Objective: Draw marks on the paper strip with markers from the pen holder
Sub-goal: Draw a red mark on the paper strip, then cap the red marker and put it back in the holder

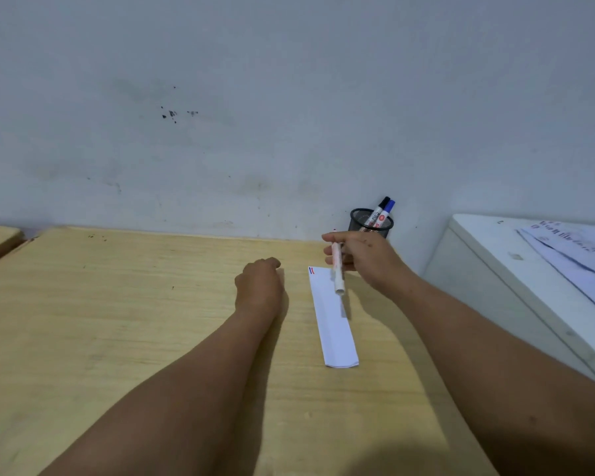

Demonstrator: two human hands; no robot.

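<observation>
We took the paper strip (332,317) as our landmark: one white strip lay flat on the tabletop (117,321), with two short marks, one blue and one red, at its far corner. Above its far end, our right hand (364,259) pinched one red-printed marker (337,269), blurred, with its near end hanging just over the paper; we could not tell whether it was capped. Our left hand (260,283) rested curled in a loose fist on the tabletop just left of the strip, not touching it. Beyond the strip's far end stood one black mesh pen holder (371,223) with two markers in it, one black-capped (378,209) and one blue-capped (387,211). We judged that nothing pinned the strip, so a stroke could drag or skew it, and a loose pinch could smear the line.
</observation>
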